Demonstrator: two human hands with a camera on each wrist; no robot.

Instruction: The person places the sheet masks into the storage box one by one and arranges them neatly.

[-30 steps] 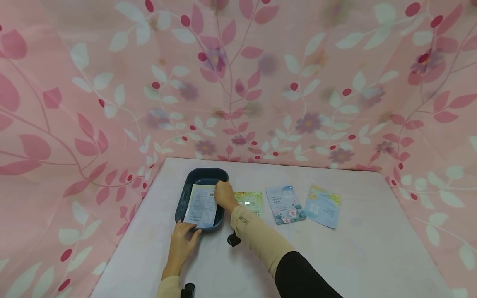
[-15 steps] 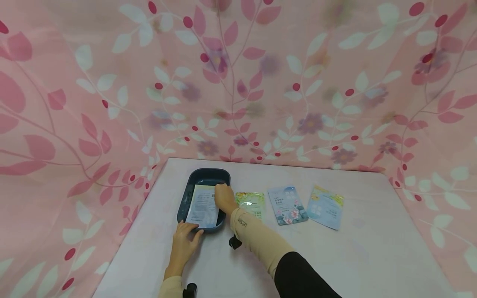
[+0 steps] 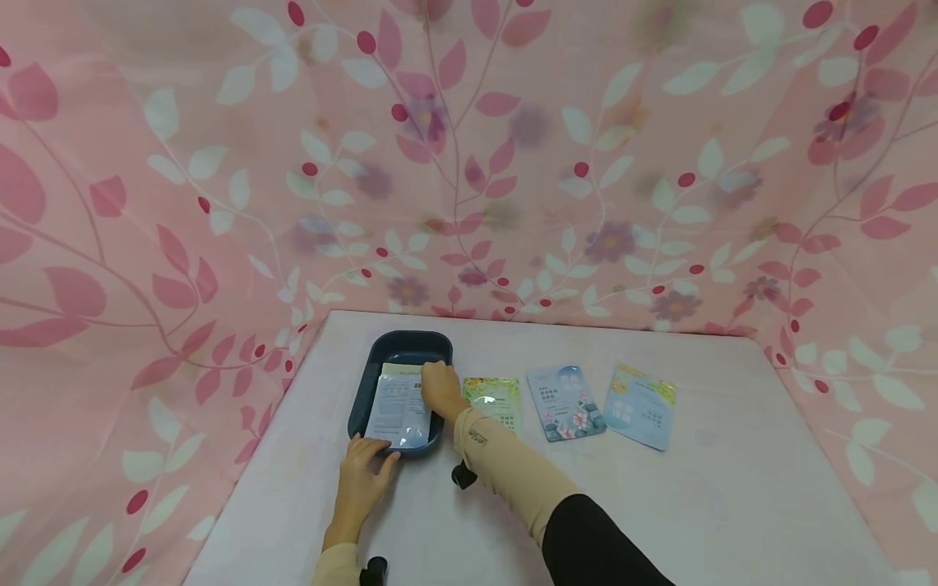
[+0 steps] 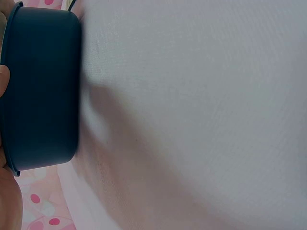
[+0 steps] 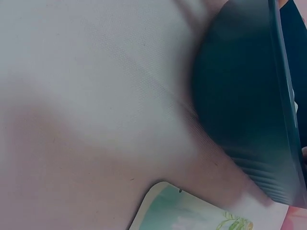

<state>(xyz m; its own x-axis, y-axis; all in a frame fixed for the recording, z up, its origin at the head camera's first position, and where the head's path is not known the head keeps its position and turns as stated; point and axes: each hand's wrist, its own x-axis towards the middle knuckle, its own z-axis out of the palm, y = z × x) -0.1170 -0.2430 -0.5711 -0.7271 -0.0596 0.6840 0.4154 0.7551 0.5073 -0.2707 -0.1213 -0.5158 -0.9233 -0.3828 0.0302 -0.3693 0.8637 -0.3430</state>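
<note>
A dark blue tray [image 3: 410, 346] stands at the left of the white table, with a pale face-mask packet [image 3: 399, 407], printed with small text, lying in it. My left hand [image 3: 359, 484] holds the tray's near rim, its fingers over the edge by the packet's lower end. In the left wrist view its thumb [image 4: 4, 79] lies against the tray's outer wall [image 4: 43, 96]. My right hand [image 3: 442, 391] reaches over the tray's right side, with curled fingers pinching the packet's right edge. Those fingertips are mostly hidden in the head view.
Right of the tray lies a green packet [image 3: 493, 399], partly behind the right forearm. Farther right are a blue-grey packet with flowers [image 3: 564, 403] and a light blue one with a yellow corner [image 3: 639, 407]. A pink floral cloth [image 3: 513, 203] hangs behind the table.
The packet in the tray has shifted slightly and its sheen has changed, its top edge lying a little differently. Both hands stay almost in place.
</note>
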